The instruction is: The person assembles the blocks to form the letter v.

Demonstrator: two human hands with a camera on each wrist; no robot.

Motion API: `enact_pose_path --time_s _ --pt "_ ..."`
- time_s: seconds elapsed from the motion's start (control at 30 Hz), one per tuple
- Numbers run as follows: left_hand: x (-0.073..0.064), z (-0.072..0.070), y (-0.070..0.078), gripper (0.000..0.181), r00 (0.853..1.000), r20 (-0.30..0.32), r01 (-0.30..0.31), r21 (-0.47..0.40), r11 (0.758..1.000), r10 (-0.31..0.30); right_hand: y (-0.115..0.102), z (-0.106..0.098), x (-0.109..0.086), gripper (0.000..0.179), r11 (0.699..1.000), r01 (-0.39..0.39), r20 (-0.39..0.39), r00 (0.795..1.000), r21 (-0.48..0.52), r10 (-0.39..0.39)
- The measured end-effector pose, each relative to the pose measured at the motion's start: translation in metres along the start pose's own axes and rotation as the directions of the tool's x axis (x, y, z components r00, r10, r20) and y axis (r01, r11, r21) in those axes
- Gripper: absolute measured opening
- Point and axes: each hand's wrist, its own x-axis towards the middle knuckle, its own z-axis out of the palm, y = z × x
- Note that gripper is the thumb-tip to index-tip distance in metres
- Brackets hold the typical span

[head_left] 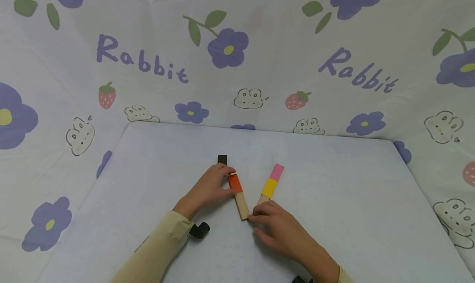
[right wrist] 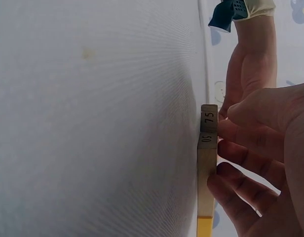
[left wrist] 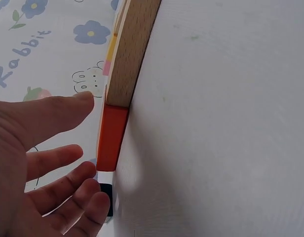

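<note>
A wooden block with an orange-red end (head_left: 235,183) lies slanted on the white table. Above that end hovers my left hand (head_left: 208,187), thumb extended beside it and fingers spread, gripping nothing. Just past its fingertips shows a black block (head_left: 222,159), partly hidden by the hand. A second wooden block with yellow and pink sections (head_left: 269,187) leans the other way, so the two form a V. My right hand (head_left: 278,229) touches their near ends with loosely extended fingers. Those wooden ends (right wrist: 209,118) carry the printed numbers 75 and 50 in the right wrist view.
The white tabletop (head_left: 334,200) extends around the blocks to its back edge. Behind it hangs a cloth (head_left: 282,68) printed with flowers, rabbits and strawberries. A black wrist camera (head_left: 199,230) sticks out from the left sleeve, close over the table.
</note>
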Motion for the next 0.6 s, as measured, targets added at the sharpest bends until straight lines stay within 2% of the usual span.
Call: enact_pose_path --time_s 0.3,0.6 --pt "-0.001 -0.004 -0.005 0.055 0.998 -0.063 0.007 -0.048 0.999 -0.010 0.001 0.001 -0.002 0.031 1.000 0.002 -0.006 1.000 0.009 -0.002" --pt "-0.002 -0.015 -0.005 0.057 0.996 -0.088 0.014 -0.058 0.998 -0.019 0.001 0.002 -0.004 0.032 1.000 -0.005 -0.010 1.000 0.017 0.005"
